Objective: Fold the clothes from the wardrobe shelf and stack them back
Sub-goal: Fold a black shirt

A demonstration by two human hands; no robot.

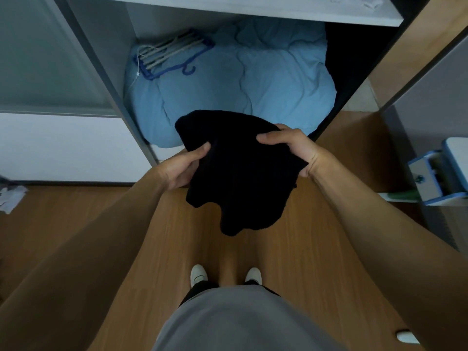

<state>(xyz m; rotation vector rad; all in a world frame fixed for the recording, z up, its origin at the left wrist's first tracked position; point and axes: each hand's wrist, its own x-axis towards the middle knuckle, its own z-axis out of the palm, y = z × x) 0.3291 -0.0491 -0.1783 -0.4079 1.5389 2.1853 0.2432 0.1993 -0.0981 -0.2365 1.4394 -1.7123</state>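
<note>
While arms extend | left hand [181,168] + right hand [291,148] grip black garment [238,173]

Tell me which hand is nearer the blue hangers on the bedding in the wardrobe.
Left. The left hand grips the black garment almost straight below the hangers in the picture; the right hand grips its other edge, farther off to the right.

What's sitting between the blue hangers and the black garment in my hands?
The head view shows a rumpled light blue duvet filling that stretch; the blue hangers lie on it, and the black garment overlaps its near edge.
</note>
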